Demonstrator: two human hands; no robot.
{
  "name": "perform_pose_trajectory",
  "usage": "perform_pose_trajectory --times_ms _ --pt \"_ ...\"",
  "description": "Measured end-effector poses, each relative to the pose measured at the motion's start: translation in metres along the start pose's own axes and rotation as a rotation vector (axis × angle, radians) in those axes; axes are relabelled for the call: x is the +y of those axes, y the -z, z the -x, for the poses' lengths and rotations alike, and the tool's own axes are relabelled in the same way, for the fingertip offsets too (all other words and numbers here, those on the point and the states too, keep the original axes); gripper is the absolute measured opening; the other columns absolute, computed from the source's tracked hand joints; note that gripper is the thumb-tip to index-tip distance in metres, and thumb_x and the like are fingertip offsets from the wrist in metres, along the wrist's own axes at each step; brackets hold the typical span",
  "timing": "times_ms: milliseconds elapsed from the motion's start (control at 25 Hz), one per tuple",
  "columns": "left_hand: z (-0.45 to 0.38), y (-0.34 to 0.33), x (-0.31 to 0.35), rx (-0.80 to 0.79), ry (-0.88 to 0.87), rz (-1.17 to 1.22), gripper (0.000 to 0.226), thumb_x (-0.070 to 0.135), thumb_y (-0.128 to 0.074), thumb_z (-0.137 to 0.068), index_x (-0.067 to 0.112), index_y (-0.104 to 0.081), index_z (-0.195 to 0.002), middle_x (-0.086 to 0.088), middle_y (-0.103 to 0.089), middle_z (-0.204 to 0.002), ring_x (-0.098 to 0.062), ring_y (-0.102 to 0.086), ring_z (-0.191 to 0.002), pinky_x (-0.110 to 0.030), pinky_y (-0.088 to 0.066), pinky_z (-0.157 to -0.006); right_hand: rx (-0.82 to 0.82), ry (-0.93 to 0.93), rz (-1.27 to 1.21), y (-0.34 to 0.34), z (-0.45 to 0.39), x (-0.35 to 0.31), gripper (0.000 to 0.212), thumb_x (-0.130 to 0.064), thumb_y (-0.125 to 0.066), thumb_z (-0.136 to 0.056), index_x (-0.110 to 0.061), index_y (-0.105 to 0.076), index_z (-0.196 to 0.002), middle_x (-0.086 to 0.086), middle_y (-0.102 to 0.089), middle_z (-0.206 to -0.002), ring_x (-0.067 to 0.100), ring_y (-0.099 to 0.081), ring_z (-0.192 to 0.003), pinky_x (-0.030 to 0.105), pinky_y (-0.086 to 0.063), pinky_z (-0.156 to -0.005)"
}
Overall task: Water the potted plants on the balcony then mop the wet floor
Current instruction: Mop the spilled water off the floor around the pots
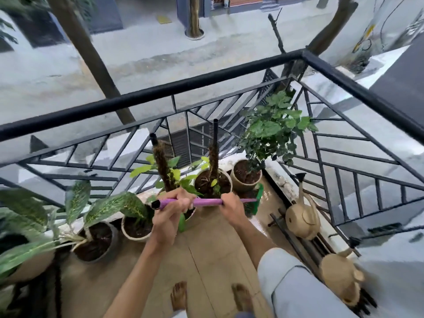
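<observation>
The black railing (206,87) wraps the whole corner, and inside it the tan balcony floor (213,255) shines wet near the right-hand ledge, just where the green mop head (254,203) sits. Along the railing stand the potted plants (213,182): two broad-leafed ones at the left, two with mossy poles in the middle, a bushy one in the far corner, all with dark soil that looks freshly watered. So we're into the mopping leg, I'd say. Two tan watering cans (302,220) are parked on the right ledge, one nearer the corner and one closer in.

Now the purple mop handle (204,201), lying nearly level across the pots. The left hand (171,208) has its fingers wrapped tight around the handle's upper end, and the right hand (231,203) is clamped on it further down, toward the head.

The danger? That handle passes right over the middle pots, so a wide sweep could clip a mossy pole or tip a pot. And those bare feet (239,297) on wet tile invite a slip.
</observation>
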State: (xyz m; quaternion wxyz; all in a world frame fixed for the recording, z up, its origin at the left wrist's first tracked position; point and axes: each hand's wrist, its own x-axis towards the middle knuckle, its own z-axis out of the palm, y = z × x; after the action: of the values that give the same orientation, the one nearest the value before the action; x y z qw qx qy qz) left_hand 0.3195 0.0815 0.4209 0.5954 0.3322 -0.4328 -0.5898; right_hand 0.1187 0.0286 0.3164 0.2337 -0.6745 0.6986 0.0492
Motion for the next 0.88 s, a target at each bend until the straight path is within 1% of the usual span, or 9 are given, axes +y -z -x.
perform_pose_trajectory --times_ms 120,200,320,440,520,640,720,800,880 --pt "-0.009 -0.060 -0.041 0.128 0.009 0.040 0.020 0.016 -0.061 -0.071 0.022 -0.055 -0.053 -0.012 -0.032 -0.057 -0.025 -0.036 -0.064 -0.031 -0.045 -0.079 -0.034 0.018 0.045 0.006 -0.017 0.063 0.032 -0.016 -0.045 -0.109 -0.004 -0.065 -0.131 0.016 -0.062 -0.136 0.031 -0.060 -0.128 0.040 -0.041 -0.102" --pt "-0.016 -0.102 -0.066 0.183 0.025 0.068 0.022 0.019 -0.065 -0.066 0.014 -0.051 -0.050 -0.019 -0.028 -0.056 -0.025 -0.036 -0.066 -0.032 -0.045 -0.083 -0.033 0.010 0.040 0.020 -0.028 0.102 0.032 -0.015 -0.044 -0.109 -0.003 -0.063 -0.133 0.016 -0.062 -0.137 0.032 -0.060 -0.129 0.040 -0.042 -0.104" --pt "-0.023 -0.163 -0.100 0.257 0.032 0.033 0.027 0.021 -0.067 -0.065 0.012 -0.046 -0.050 -0.009 -0.034 -0.057 -0.027 -0.033 -0.066 -0.032 -0.046 -0.086 -0.060 -0.001 0.072 0.039 -0.039 0.162 0.033 -0.018 -0.046 -0.110 -0.002 -0.062 -0.134 0.017 -0.061 -0.139 0.030 -0.059 -0.131 0.041 -0.042 -0.107" --pt "-0.015 -0.193 -0.119 0.366 -0.003 -0.010 0.026 0.023 -0.064 -0.072 0.016 -0.045 -0.054 -0.012 -0.034 -0.057 -0.026 -0.035 -0.064 -0.034 -0.047 -0.081 -0.088 -0.055 0.074 0.041 -0.049 0.197 0.034 -0.019 -0.051 -0.109 0.000 -0.063 -0.134 0.019 -0.063 -0.139 0.033 -0.061 -0.132 0.040 -0.046 -0.108" --pt "-0.004 -0.191 -0.119 0.429 -0.019 -0.005 0.028 0.019 -0.059 -0.078 0.018 -0.044 -0.054 -0.011 -0.036 -0.056 -0.024 -0.039 -0.063 -0.038 -0.046 -0.077 -0.131 -0.057 0.071 0.034 -0.047 0.199 0.036 -0.020 -0.051 -0.109 0.001 -0.065 -0.134 0.019 -0.066 -0.139 0.033 -0.061 -0.133 0.039 -0.044 -0.110" --pt "0.017 -0.172 -0.109 0.484 -0.047 -0.063 0.033 0.015 -0.052 -0.084 0.020 -0.043 -0.053 -0.004 -0.041 -0.057 -0.022 -0.041 -0.059 -0.041 -0.046 -0.076 -0.179 -0.008 0.050 0.013 -0.037 0.174 0.037 -0.021 -0.049 -0.110 0.002 -0.066 -0.133 0.020 -0.066 -0.140 0.035 -0.059 -0.135 0.040 -0.039 -0.111" --pt "0.037 -0.156 -0.096 0.553 -0.046 -0.112 0.041 0.012 -0.051 -0.089 0.019 -0.042 -0.050 -0.003 -0.040 -0.054 -0.019 -0.041 -0.055 -0.039 -0.047 -0.074 -0.201 0.019 -0.002 -0.006 -0.025 0.150 0.037 -0.019 -0.052 -0.108 0.006 -0.068 -0.130 0.025 -0.067 -0.135 0.038 -0.061 -0.131 0.041 -0.043 -0.108" --pt "0.063 -0.138 -0.078 0.672 -0.038 -0.108 0.049 0.011 -0.053 -0.091 0.010 -0.037 -0.044 -0.004 -0.038 -0.048 -0.019 -0.038 -0.050 -0.037 -0.048 -0.069 -0.232 0.074 -0.023 -0.025 -0.004 0.120 0.036 -0.016 -0.055 -0.105 0.009 -0.070 -0.124 0.028 -0.069 -0.130 0.040 -0.064 -0.125 0.043 -0.047 -0.104" --pt "0.094 -0.121 -0.056 0.770 -0.050 -0.096 0.049 0.011 -0.055 -0.089 0.011 -0.037 -0.044 -0.003 -0.034 -0.046 -0.018 -0.035 -0.047 -0.035 -0.045 -0.065 -0.273 0.144 -0.001 -0.044 0.023 0.090 0.036 -0.018 -0.055 -0.104 0.008 -0.072 -0.122 0.027 -0.071 -0.127 0.040 -0.064 -0.123 0.044 -0.047 -0.103"
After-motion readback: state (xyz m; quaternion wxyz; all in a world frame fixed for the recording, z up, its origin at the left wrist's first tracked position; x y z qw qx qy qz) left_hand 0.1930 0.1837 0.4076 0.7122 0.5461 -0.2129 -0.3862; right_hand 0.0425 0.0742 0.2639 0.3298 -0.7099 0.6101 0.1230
